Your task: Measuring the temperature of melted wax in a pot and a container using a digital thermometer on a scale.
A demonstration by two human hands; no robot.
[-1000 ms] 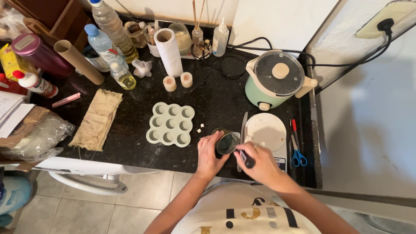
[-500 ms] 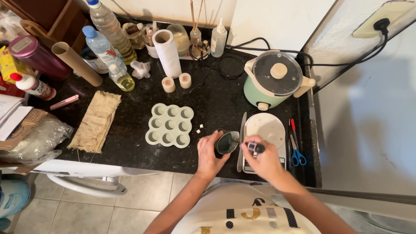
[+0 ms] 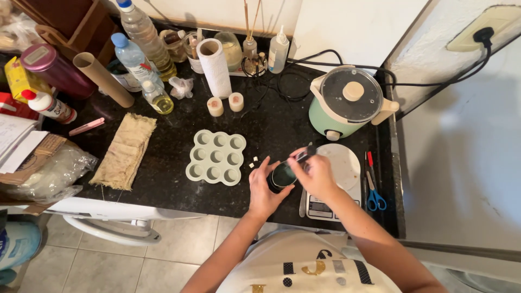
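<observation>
Two hands meet over one small dark tin (image 3: 282, 176) near the front edge of your black worktop (image 3: 163, 179). Your left hand (image 3: 264, 190) wraps the tin from its left side, fingers clamped on its wall, tilting its mouth up toward you. Your right hand (image 3: 317, 174) has its fingers pinched together on a small dark tool (image 3: 303, 156) held at the tin's upper rim. The tin sits between the pale green mould (image 3: 215, 157) with nine round cups and the white kitchen scale (image 3: 339, 179); a few small white bits (image 3: 253, 161) lie just beside the mould. Blue-handled scissors (image 3: 374, 192) lie right of the scale, and a green rice cooker (image 3: 347, 106) stands behind it. At the back left stand clear plastic bottles (image 3: 142, 35), one with a blue cap and a blue-and-red label, a white paper roll (image 3: 214, 68), a brown cardboard tube (image 3: 103, 78), a yellow packet (image 3: 19, 81) and a white bottle with a red cap (image 3: 48, 106).
</observation>
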